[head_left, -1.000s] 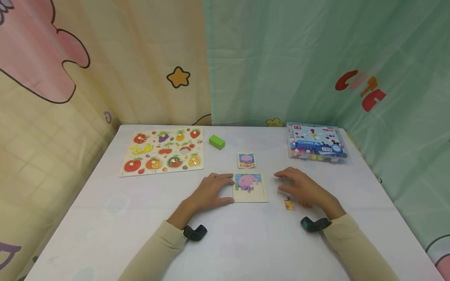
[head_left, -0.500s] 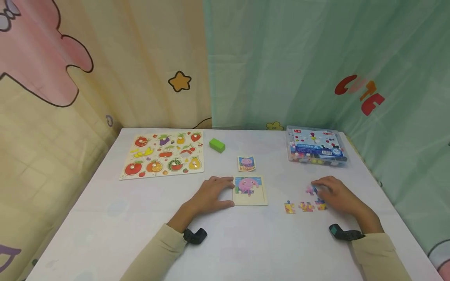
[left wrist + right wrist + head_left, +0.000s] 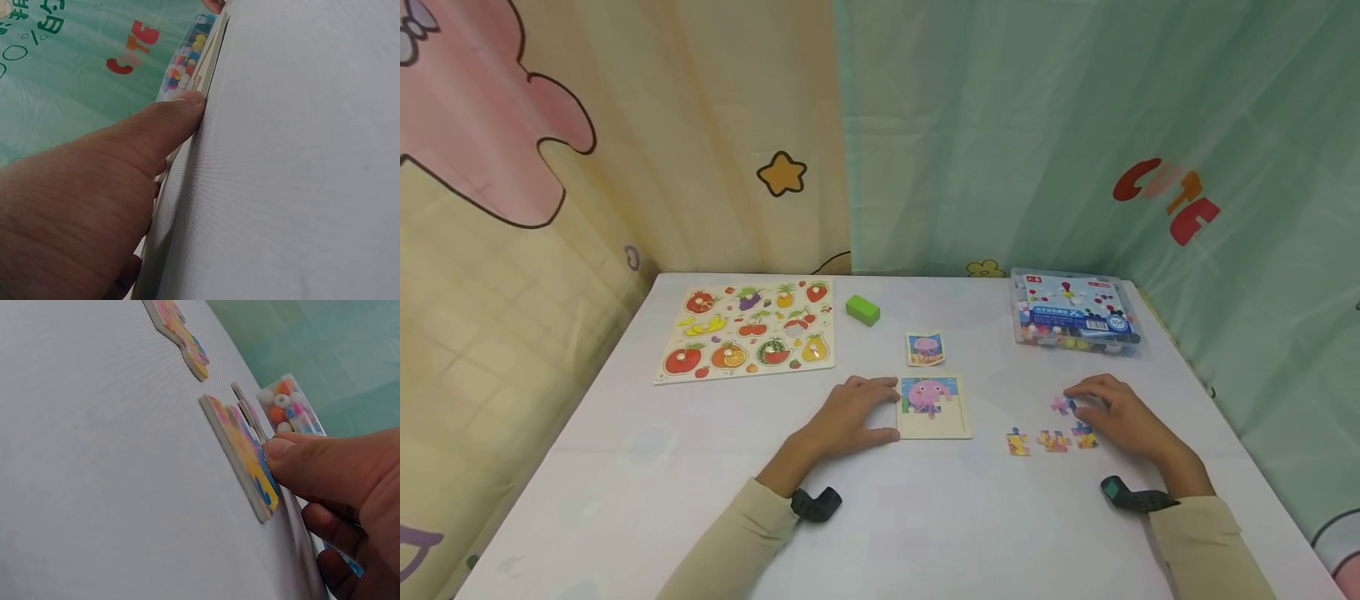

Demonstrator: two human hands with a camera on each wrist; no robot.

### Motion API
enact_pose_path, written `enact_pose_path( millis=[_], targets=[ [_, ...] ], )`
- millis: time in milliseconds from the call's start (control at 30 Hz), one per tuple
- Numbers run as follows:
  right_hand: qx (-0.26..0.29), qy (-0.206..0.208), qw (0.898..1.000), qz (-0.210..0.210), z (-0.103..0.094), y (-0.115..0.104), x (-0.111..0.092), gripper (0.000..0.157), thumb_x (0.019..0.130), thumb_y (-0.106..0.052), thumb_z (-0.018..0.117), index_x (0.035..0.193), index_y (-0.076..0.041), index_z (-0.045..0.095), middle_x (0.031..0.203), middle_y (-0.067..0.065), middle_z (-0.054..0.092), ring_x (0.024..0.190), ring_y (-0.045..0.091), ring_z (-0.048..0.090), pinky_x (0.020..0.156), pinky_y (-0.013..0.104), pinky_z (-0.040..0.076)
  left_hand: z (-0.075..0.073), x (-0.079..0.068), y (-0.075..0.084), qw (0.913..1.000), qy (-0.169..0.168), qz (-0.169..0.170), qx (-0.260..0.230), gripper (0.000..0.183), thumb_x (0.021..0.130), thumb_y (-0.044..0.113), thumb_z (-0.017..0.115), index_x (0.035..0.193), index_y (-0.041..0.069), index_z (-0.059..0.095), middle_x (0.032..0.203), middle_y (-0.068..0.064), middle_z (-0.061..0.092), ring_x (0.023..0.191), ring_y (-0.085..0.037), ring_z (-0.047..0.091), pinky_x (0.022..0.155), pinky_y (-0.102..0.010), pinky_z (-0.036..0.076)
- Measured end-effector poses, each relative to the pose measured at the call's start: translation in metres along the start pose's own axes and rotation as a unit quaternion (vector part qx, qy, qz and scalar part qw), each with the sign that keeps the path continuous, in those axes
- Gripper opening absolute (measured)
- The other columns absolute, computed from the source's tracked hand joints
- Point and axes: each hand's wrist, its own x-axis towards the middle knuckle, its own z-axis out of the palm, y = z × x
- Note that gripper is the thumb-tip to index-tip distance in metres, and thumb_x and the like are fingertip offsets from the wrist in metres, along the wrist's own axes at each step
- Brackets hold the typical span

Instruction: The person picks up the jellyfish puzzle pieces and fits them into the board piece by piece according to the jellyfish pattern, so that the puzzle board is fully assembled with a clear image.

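Observation:
A small square puzzle board [image 3: 934, 426] lies mid-table with part of a pink octopus picture fitted at its top. Along its left edge rests my left hand [image 3: 842, 417], index finger near the top corner and thumb at the bottom one; the thumb [image 3: 181, 112] shows on the edge in the left wrist view. My right hand [image 3: 1120, 417] pinches a pink and blue puzzle piece [image 3: 1061, 405] between thumb and index finger, low over the table. Just below lie loose pieces: a blue and yellow one [image 3: 1084, 436], a pink and yellow one [image 3: 1054, 442] and a yellow one [image 3: 1018, 442].
A small octopus picture card [image 3: 926, 349] lies behind the board. Farther back are a green block [image 3: 862, 310], a fruit peg puzzle [image 3: 748, 333] on the left and a clear plastic box [image 3: 1075, 312] of coloured beads on the right. Curtains stand behind the table.
My right hand has moved from beside the board rightward to the loose pieces, uncovering several of them, and then stays at the pink and blue piece. The left hand has kept its place.

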Motion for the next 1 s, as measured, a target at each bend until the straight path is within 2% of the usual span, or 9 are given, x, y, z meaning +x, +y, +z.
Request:
enact_pose_path(
  millis=[400, 733, 1000],
  targets=[
    [0.014, 0.005, 1.0, 0.003, 0.0013, -0.0037, 0.0022, 0.024, 0.094, 0.001, 0.067, 0.118, -0.001, 0.066, 0.122, 0.023, 0.055, 0.117, 0.048, 0.045, 0.095, 0.066, 0.032, -0.0003, 0.0008, -0.0005, 1.0, 0.0, 0.0, 0.0, 0.057, 0.091, 0.049, 0.073, 0.138, 0.021, 0.059, 0.156, 0.003, 0.043, 0.132, -0.022, 0.043, 0.103, -0.045, 0.037],
    [0.022, -0.004, 0.999, 0.029, 0.0025, -0.0005, -0.0008, 0.024, 0.096, 0.0, 0.065, 0.12, 0.001, 0.063, 0.126, 0.023, 0.052, 0.122, 0.047, 0.04, 0.099, 0.067, 0.029, 0.0008, -0.0007, 0.0002, 1.0, 0.002, 0.003, 0.003, 0.057, 0.091, 0.05, 0.072, 0.138, 0.021, 0.059, 0.156, 0.003, 0.043, 0.132, -0.022, 0.044, 0.103, -0.045, 0.037],
    [0.023, -0.005, 1.0, 0.015, 0.0016, -0.0015, -0.0001, 0.024, 0.097, -0.002, 0.065, 0.12, -0.001, 0.063, 0.125, 0.02, 0.055, 0.12, 0.043, 0.042, 0.096, 0.063, 0.031, -0.0012, -0.0007, 0.0014, 1.0, 0.001, 0.003, 0.003, 0.058, 0.091, 0.05, 0.073, 0.138, 0.02, 0.059, 0.157, 0.003, 0.043, 0.131, -0.022, 0.044, 0.103, -0.045, 0.037]
  ],
)
